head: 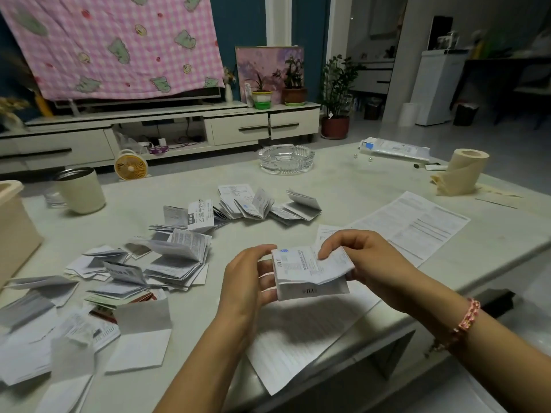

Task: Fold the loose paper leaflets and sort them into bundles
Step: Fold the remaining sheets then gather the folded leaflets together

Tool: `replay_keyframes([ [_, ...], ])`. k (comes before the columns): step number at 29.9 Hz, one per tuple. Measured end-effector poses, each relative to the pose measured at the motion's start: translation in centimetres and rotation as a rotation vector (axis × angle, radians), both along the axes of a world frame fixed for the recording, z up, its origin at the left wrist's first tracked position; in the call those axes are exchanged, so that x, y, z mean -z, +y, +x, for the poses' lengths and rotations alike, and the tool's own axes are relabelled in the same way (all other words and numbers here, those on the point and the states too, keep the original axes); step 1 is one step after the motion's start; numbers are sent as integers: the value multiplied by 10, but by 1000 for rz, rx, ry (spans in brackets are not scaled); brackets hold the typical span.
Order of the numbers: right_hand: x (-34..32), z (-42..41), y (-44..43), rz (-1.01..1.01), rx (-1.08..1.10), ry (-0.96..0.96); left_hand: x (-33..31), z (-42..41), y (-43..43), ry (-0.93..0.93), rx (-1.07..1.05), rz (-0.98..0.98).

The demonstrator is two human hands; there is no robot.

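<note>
Head view: blurred, unreadable print on leaflet (301,271)

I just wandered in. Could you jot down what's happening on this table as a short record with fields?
activity: folding a leaflet above the table
left hand: grips the leaflet's left edge
right hand: pinches its upper flap
folded leaflets: heaped at left, more in a row behind
unfolded sheet: flat at right
also there: glass ashtray, cup, tissue roll

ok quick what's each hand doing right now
Left hand: holding the left edge of the folded leaflet.
Right hand: pinching the leaflet's right side.
</note>
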State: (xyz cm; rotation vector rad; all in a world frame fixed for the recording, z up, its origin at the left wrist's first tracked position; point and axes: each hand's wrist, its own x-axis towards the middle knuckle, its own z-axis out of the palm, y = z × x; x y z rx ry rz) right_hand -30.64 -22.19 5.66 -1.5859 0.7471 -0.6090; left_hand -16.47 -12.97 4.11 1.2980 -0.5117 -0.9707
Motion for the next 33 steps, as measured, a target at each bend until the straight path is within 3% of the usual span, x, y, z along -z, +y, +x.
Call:
replay_keyframes([
  [2,0,2,1,-49,4,-13,0,1,1,61,93,0],
  [4,-1,3,4,-111,7,-10,2,-1,2,-24,142,33],
  [7,0,7,7,-168,4,41,7,-1,0,-181,32,68],
  [12,-3,15,8,30,98,-26,9,-1,-1,-261,-154,32],
  [16,2,20,17,-71,55,85,8,-1,-1,-264,-189,8],
  [19,11,25,14,-277,200,49,7,-2,0,-191,-116,31],
  [21,17,27,11,-580,223,39,7,-3,1,-128,-45,49],
  [24,25,26,10,-1046,117,52,4,-2,1,21,10,25],
  [27,29,25,11,-1242,38,140,3,0,1,136,29,-36],
  [30,30,24,10,-1179,-67,170,7,0,1,-27,24,-46],
  [33,27,27,13,-742,0,67,9,-1,0,-99,-20,-50],
])
